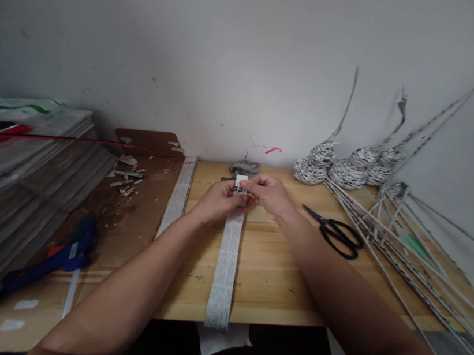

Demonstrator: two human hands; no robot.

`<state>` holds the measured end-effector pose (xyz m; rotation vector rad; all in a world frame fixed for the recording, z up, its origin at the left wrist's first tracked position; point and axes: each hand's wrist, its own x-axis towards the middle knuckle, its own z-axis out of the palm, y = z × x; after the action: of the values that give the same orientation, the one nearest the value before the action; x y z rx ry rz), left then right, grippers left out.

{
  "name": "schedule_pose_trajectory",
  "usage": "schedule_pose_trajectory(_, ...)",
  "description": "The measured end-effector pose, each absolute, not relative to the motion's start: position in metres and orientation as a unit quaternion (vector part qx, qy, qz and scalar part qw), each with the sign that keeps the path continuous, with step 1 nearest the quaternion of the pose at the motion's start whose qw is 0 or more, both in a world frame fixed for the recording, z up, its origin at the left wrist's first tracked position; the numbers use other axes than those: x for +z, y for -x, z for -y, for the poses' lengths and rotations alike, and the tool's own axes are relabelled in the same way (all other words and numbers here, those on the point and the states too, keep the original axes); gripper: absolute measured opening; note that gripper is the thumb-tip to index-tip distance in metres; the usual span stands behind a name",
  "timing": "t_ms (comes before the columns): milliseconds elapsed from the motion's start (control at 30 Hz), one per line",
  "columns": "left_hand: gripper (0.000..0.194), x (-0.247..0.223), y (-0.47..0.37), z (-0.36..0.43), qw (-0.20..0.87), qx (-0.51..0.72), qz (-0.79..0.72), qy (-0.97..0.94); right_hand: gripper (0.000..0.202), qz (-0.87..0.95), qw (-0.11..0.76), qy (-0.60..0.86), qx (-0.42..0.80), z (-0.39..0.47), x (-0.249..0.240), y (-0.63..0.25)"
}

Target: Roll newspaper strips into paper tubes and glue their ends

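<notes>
A long newspaper strip (225, 263) runs toward me over the wooden table and hangs a little past its front edge. Its far end is lifted, and both hands pinch it there. My left hand (220, 201) grips the strip's left side, fingers closed. From the right, my right hand (268, 193) holds the top corner between thumb and fingers. Printed characters show on the raised end. Just behind the hands lies a grey cloth (244, 170). The fingertips partly hide how the end is bent.
Black-handled scissors (337, 231) lie right of my hands. Woven paper coils (312, 167) stand by the wall, with thin paper rods (399, 274) spread at right. More newspaper strips (178, 196), a blue glue gun (72, 252), paper scraps (128, 180) and stacked newspapers (43, 193) are at left.
</notes>
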<state>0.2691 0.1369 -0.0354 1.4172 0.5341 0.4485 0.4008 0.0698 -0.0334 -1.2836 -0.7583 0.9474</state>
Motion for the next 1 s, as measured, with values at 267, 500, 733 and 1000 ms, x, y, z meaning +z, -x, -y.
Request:
schedule_pose_trajectory(267, 0.034, -0.043, -0.272, -0.138, 0.678, 0.253, -0.251, -0.643, 0.042, 0.364, 0.653, 0.522, 0.411, -0.071, -0.040, -0.397)
schedule_pose_trajectory(500, 0.034, -0.043, -0.270, -0.139, 0.683, 0.227, -0.251, -0.647, 0.036, 0.360, 0.682, 0.486, 0.412, -0.071, -0.035, -0.395)
schedule_pose_trajectory(733, 0.035, -0.038, -0.269, -0.139, 0.725, 0.220, -0.250, -0.603, 0.035, 0.374, 0.655, 0.506, 0.418, -0.065, -0.026, -0.414)
schedule_pose_trajectory(1000, 0.038, -0.043, -0.271, -0.144, 0.725, 0.224, -0.256, -0.599, 0.029, 0.460, 0.574, 0.522, 0.433, -0.065, -0.034, -0.414)
